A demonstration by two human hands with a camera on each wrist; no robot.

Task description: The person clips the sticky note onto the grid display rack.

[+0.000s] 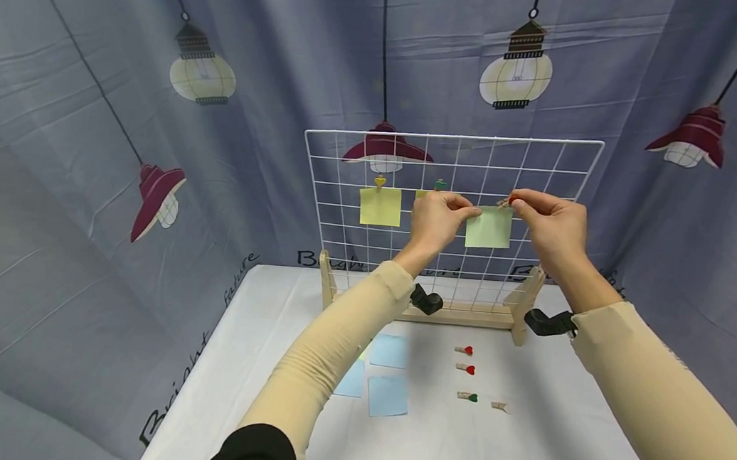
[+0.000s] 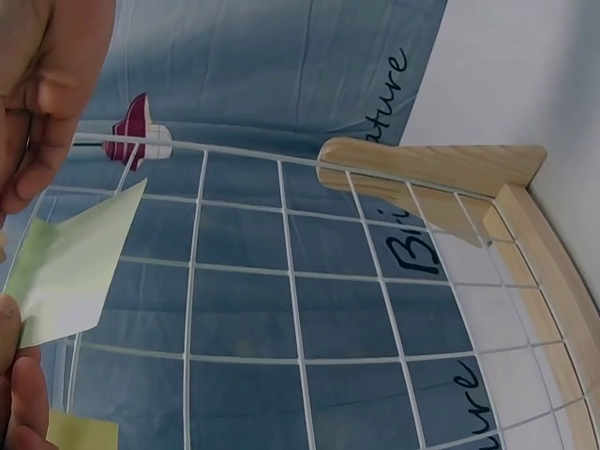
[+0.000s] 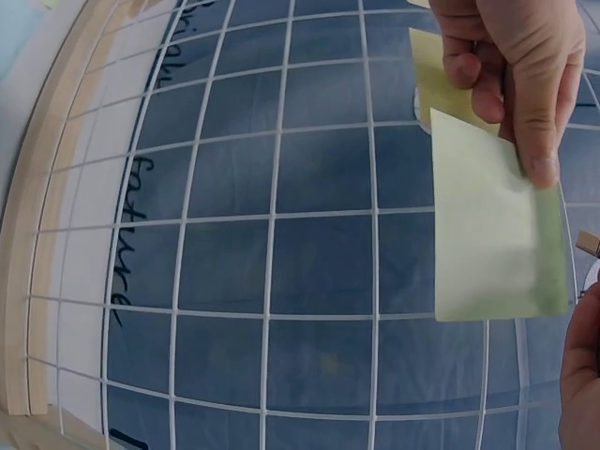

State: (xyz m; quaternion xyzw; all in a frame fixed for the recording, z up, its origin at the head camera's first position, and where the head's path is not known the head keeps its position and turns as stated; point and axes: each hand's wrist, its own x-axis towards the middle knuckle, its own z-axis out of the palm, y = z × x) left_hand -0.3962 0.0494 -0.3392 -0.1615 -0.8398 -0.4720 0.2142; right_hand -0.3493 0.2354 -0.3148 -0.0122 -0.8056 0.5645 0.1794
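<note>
My left hand (image 1: 434,224) pinches the upper left corner of a pale green sticky note (image 1: 489,228), held against a white wire grid (image 1: 348,239). At the note's upper right corner my right hand (image 1: 555,225) pinches a small wooden clothespin (image 1: 505,202) with a red heart. In the right wrist view the green note (image 3: 487,234) hangs from the left thumb and fingers, and the clothespin (image 3: 589,244) shows at the right edge. On the grid's left, a yellow note (image 1: 380,207) hangs from a yellow-heart clothespin (image 1: 380,181). Another yellow note is mostly hidden behind my left hand, below a green clothespin (image 1: 440,184).
The grid stands in a wooden base (image 1: 465,316) on a white table (image 1: 443,449). Several blue notes (image 1: 387,397) lie near my left sleeve. To their right are several clothespins, two with red hearts (image 1: 469,369) and one green (image 1: 472,397). A lamp-print curtain (image 1: 287,110) hangs behind.
</note>
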